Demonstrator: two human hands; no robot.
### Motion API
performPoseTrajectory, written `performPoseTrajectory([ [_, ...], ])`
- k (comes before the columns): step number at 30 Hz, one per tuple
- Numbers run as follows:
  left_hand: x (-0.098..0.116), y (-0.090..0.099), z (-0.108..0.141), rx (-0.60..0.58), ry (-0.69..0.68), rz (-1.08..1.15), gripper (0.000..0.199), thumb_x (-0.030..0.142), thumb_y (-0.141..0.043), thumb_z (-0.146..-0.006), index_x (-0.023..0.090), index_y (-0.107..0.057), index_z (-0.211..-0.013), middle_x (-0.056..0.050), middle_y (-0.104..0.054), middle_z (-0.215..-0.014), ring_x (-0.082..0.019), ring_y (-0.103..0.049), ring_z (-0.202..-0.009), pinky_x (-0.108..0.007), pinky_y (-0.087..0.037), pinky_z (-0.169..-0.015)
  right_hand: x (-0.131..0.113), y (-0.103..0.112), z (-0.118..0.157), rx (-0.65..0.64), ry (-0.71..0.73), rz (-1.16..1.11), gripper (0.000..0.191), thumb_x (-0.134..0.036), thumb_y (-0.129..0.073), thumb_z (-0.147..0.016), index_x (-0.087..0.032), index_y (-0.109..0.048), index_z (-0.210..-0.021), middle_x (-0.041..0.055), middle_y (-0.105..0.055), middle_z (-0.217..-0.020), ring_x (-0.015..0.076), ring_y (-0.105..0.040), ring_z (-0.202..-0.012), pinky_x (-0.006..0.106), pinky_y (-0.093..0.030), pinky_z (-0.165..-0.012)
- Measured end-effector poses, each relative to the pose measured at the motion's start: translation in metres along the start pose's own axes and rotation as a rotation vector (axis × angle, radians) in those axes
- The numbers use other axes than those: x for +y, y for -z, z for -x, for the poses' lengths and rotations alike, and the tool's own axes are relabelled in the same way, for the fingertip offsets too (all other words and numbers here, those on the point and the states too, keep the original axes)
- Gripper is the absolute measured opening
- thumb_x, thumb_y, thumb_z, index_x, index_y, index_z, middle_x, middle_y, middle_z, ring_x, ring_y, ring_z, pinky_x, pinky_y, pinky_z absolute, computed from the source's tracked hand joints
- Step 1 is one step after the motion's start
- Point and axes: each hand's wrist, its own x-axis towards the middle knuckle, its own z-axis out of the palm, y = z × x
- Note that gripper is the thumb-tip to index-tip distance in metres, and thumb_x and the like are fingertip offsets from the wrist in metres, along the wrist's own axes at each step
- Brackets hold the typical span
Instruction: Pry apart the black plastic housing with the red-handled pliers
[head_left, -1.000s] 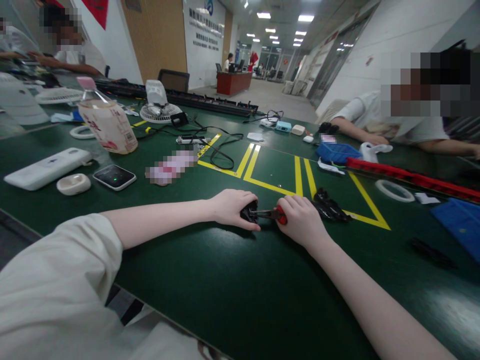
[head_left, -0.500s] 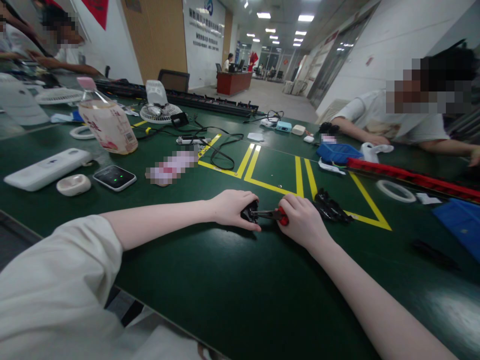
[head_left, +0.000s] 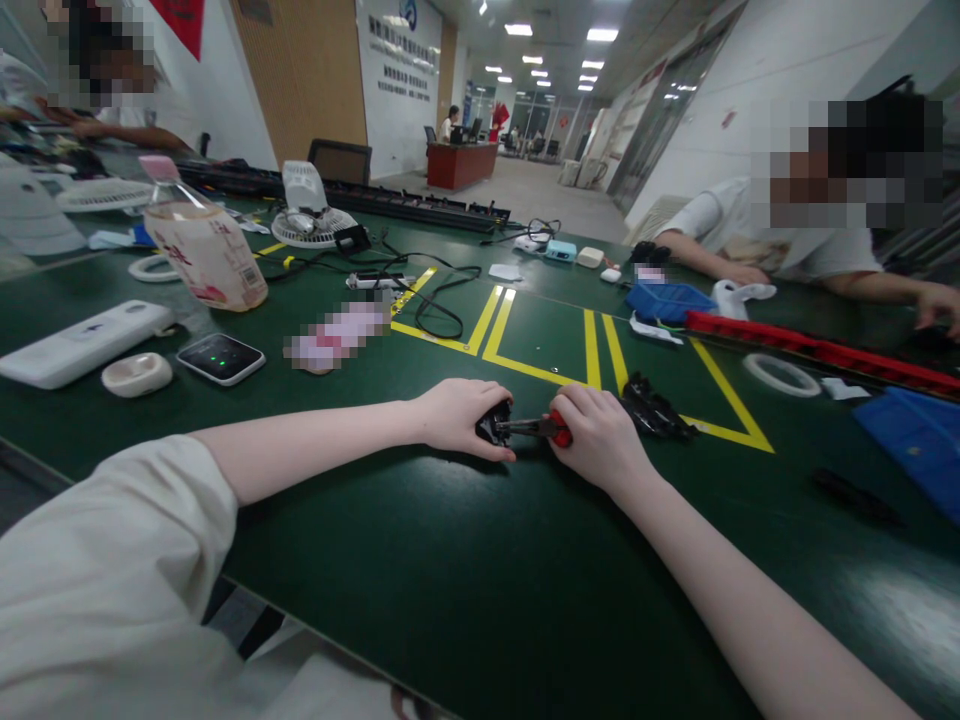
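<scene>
My left hand (head_left: 463,415) is closed around a small glossy black plastic part (head_left: 493,424), its thumb below and fingers above. A pair of red-handled pliers (head_left: 531,427) is in the grip of my right hand (head_left: 596,432). The pliers' jaws point left and meet the open side of the black part; whether they pinch anything inside is too small to see. Just beyond my right hand lies a heap of black plastic pieces (head_left: 654,406) on the green table (head_left: 450,570).
Yellow tape (head_left: 536,370) marks boxes on the table. At left are a drink bottle (head_left: 206,240), a white power bank (head_left: 86,343) and a device with green lights (head_left: 220,358). On the right are a blue bin (head_left: 915,440), a tape roll (head_left: 781,375) and a person (head_left: 802,250).
The whole view has shifted slightly, so things appear a little further left. Both hands keep their hold on the black part and the pliers. The person at right has moved a hand.
</scene>
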Motion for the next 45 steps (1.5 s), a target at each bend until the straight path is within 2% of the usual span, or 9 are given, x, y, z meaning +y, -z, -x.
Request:
performPoseTrajectory([
  [23, -0.001, -0.0016, 0.0002, 0.005, -0.006, 0.012, 0.075, 0.074, -0.06, -0.079, 0.018, -0.052, -0.127, -0.01, -0.065, -0.121, -0.027, -0.064, -0.109, -0.035, -0.049, -0.089, -0.0009, 0.0016, -0.0022, -0.025, -0.001, -0.026, 0.011, -0.018, -0.054, -0.081, -0.016, -0.062, -0.089, 0.013, -0.065, -0.095, 0.0252, -0.055, -0.088, 0.036, -0.041, -0.076],
  [31, -0.0024, -0.0005, -0.0005, -0.003, -0.01, 0.02, 0.073, 0.076, -0.057, -0.08, 0.018, -0.054, -0.123, -0.01, -0.066, -0.118, -0.027, -0.065, -0.106, -0.033, -0.049, -0.085, -0.0013, 0.0002, 0.0, -0.002, -0.022, 0.006, 0.011, -0.017, -0.052, -0.083, -0.015, -0.062, -0.089, 0.013, -0.064, -0.094, 0.0239, -0.053, -0.085, 0.035, -0.038, -0.074],
  [39, -0.0009, -0.0002, -0.0001, 0.004, -0.007, 0.023, 0.072, 0.074, -0.061, -0.078, 0.018, -0.054, -0.123, -0.01, -0.066, -0.118, -0.027, -0.064, -0.106, -0.036, -0.049, -0.087, -0.0015, -0.0005, -0.0012, 0.014, -0.016, 0.01, 0.012, -0.02, -0.053, -0.084, -0.016, -0.063, -0.089, 0.0134, -0.064, -0.094, 0.0253, -0.054, -0.087, 0.036, -0.037, -0.075],
  [45, -0.0016, -0.0021, 0.0005, 0.015, -0.012, 0.017, 0.08, 0.074, -0.062, -0.077, 0.016, -0.05, -0.13, -0.01, -0.064, -0.122, -0.028, -0.064, -0.109, -0.037, -0.05, -0.089, -0.0014, 0.0009, -0.0024, -0.009, 0.006, 0.006, 0.01, -0.02, -0.054, -0.084, -0.016, -0.062, -0.088, 0.0133, -0.064, -0.093, 0.0253, -0.054, -0.087, 0.035, -0.038, -0.075],
])
